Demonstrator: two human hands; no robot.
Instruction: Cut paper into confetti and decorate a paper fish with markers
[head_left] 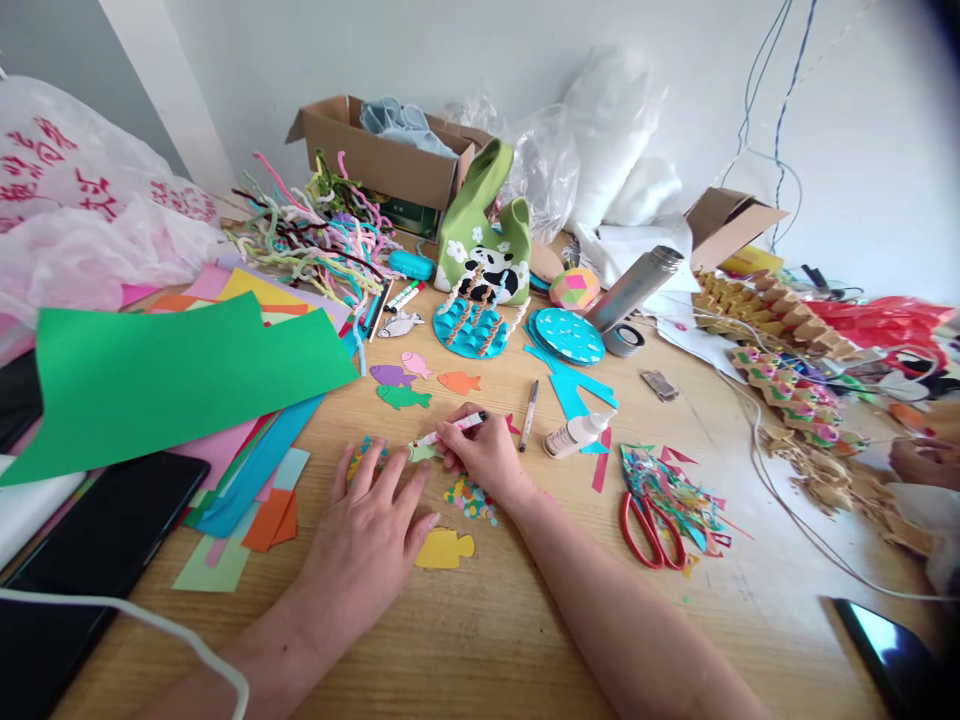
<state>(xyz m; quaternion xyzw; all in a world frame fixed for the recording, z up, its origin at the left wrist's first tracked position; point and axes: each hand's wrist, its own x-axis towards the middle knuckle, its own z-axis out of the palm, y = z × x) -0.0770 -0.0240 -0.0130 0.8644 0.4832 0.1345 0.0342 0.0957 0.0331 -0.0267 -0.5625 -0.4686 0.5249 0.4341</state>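
Note:
My right hand [484, 452] is closed around a pink-and-white marker [454, 428], its tip down on a small pale green paper fish [421, 452] on the wooden table [480, 620]. My left hand [367, 530] lies flat with fingers spread, fingertips beside that fish and on a speckled paper piece [361, 458]. A yellow paper fish [444, 549] lies just right of my left hand. Confetti dots [471, 498] sit under my right wrist. Purple [390, 376], pink [415, 364], orange [458, 382] and green [403, 397] paper fish lie further back.
Coloured paper sheets [172, 375] and a black tablet [97, 545] lie left. Red scissors [651, 530], paper scraps, a glue bottle [576, 434] and a pen [529, 413] lie right. Pipe cleaners, a cardboard box [382, 160], a panda bag [487, 250] and a steel flask [634, 290] stand behind. Another person's hand [926, 462] shows at far right.

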